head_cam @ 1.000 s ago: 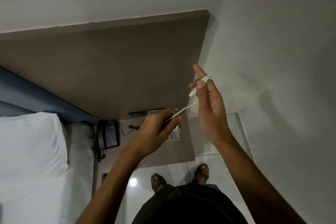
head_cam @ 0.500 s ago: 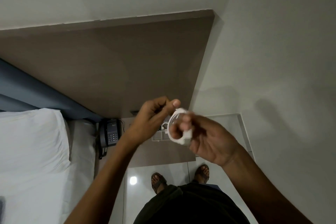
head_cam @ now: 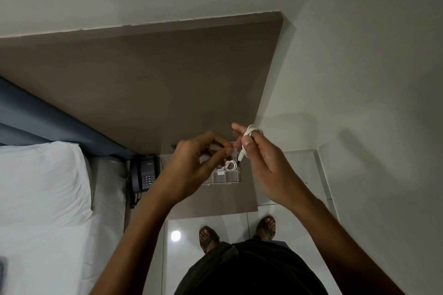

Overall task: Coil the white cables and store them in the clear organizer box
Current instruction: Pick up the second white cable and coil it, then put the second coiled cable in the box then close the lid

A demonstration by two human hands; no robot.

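Observation:
A white cable (head_cam: 250,132) is wound in loops around the fingers of my right hand (head_cam: 262,160), and its plug end hangs down by the thumb. My left hand (head_cam: 194,165) is close beside it, fingers pinched together near the cable's end; whether it grips the cable I cannot tell. Below both hands the clear organizer box (head_cam: 225,176) lies open on the brown bedside table (head_cam: 239,201), partly hidden by my left hand. One coiled white cable (head_cam: 230,164) sits in an upper compartment.
A black desk phone (head_cam: 143,172) stands at the table's left end against the bed (head_cam: 43,199). A brown wall panel (head_cam: 155,84) rises behind the table, with a white wall on the right. My sandalled feet stand on the glossy tiled floor (head_cam: 187,237).
My right hand lifted with the cable back around its raised fingers, after holding a finished-looking coil low half a second ago. My left hand stayed alongside; the box is now uncovered below.

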